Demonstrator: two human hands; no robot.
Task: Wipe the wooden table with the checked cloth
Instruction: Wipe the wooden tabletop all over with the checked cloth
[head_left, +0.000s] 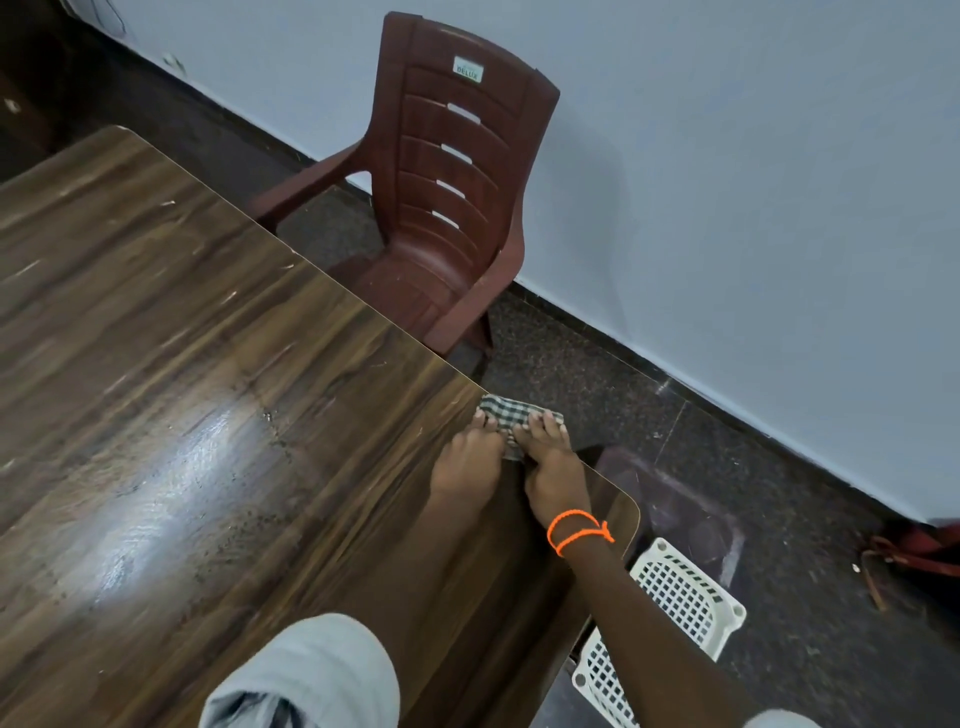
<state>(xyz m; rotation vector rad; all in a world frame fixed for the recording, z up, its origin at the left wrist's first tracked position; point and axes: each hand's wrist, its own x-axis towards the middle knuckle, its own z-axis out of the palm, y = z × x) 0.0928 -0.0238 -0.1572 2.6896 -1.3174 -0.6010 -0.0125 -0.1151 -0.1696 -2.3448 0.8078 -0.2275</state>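
The wooden table (182, 338) fills the left and middle of the view, its long edge running diagonally to a rounded near-right corner. A small folded checked cloth (511, 410) lies at that edge, partly hanging over it. My left hand (467, 457) and my right hand (550, 467) lie side by side on the cloth, with straight fingers pressing it flat against the tabletop. An orange thread band circles my right wrist. Most of the cloth is hidden under my fingers.
A dark brown plastic chair (447, 197) stands past the table's far edge against the pale blue wall. White lattice baskets (685, 592) sit on the dark floor beside the table's near-right corner. Something red (914, 551) lies on the floor at the far right.
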